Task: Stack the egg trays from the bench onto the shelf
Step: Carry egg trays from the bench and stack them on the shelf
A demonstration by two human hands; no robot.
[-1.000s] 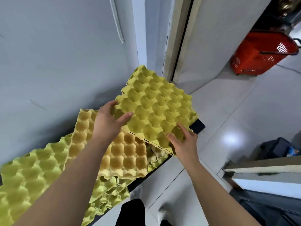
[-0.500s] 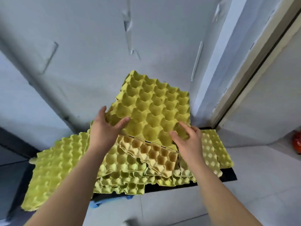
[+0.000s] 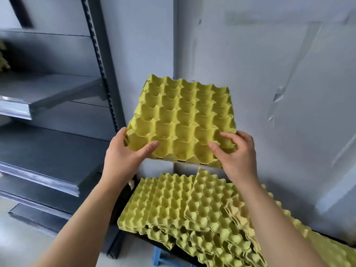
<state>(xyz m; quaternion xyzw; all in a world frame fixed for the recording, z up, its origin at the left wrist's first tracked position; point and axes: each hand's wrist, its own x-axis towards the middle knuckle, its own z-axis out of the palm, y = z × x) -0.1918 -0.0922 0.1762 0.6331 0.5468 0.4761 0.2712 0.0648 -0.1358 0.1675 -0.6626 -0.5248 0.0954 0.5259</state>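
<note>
Nearest, below both wrists, the pile of egg trays [image 3: 173, 207] lay on the table [image 3: 125, 201]. It was several overlapped layers, mostly yellow-green w/ a browner one under the right forearm, spread unevenly & running out of view past the right arm. A blue leg [image 3: 157, 256] showed under the table edge. Judging by that pile, most of the job was left to do.

Above the pile, the left hand [image 3: 123, 151] gripped the near-left corner of the held tray [image 3: 185, 116], thumb on top, fingers wrapped round the edge. The right hand [image 3: 237, 153] gripped the near-right corner, thumb & fingertips curled over the rim. The held tray sat between the 2 hands, clear of the pile, tilted w/ its far edge up. Its near edge hinted at more than 1 layer, poss. a few nested trays, no. unclear.

Left of the left hand & further off stood the shelf [image 3: 48, 89], grey boards at several heights. The only sign of trays on it was a yellowish bit [image 3: 2, 60] on a higher board at the frame edge, too cut off to tell. Judged stage: load picked up, not yet set on the shelf
</note>
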